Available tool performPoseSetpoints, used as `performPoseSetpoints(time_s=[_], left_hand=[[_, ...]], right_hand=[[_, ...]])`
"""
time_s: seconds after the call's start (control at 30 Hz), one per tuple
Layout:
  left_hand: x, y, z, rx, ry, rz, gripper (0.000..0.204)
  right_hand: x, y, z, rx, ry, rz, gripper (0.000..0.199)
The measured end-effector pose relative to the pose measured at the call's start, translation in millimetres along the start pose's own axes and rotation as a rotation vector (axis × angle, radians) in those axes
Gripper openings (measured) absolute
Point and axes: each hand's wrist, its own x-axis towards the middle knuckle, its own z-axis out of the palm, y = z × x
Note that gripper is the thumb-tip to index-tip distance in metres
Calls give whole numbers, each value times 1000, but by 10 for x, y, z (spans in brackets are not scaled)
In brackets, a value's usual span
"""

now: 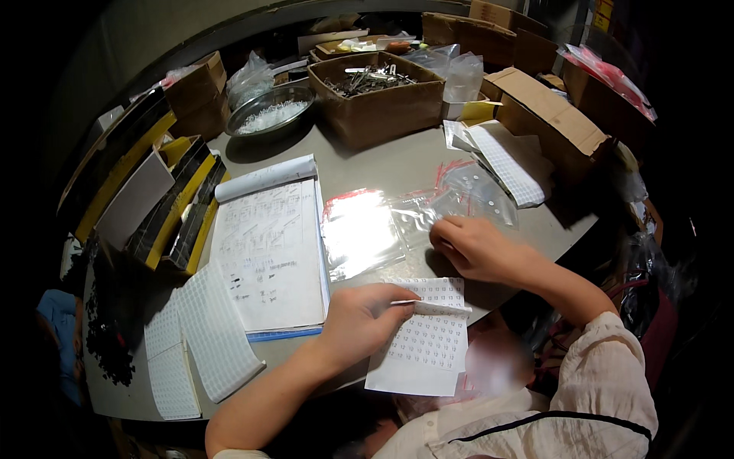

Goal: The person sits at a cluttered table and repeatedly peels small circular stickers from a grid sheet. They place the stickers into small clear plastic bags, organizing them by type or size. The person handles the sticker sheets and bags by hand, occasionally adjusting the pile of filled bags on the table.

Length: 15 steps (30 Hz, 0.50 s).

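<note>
Head view: from where I stand, the left hand's grip [358,325] is pinching the white label sheet [424,348] near its fold — the sheet hangs at the near edge of the bench [367,170]. Fingers curled, the right hand's grip [482,249] is by the clear bags [478,195] — whether it holds anything, I cannot tell. An open notepad [264,245] lies leftward.

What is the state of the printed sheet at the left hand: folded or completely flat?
Partly folded: the printed sheet rises in a crease across its rows, where the left hand pinches it.
</note>
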Motion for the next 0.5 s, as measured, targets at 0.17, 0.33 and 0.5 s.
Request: performPoseSetpoints(time_s=[0.17,0.33,0.5], left_hand=[[28,5,28,58,-72,64,18],[-23,28,26,-45,-86,20,19],[10,29,20,-34,-111,28,19]], right_hand=[[-365,-274,-401,228,-218,42,19],[-226,-20,-570,327,-95,183,21],[-121,182,-690,173,-310,261,33]])
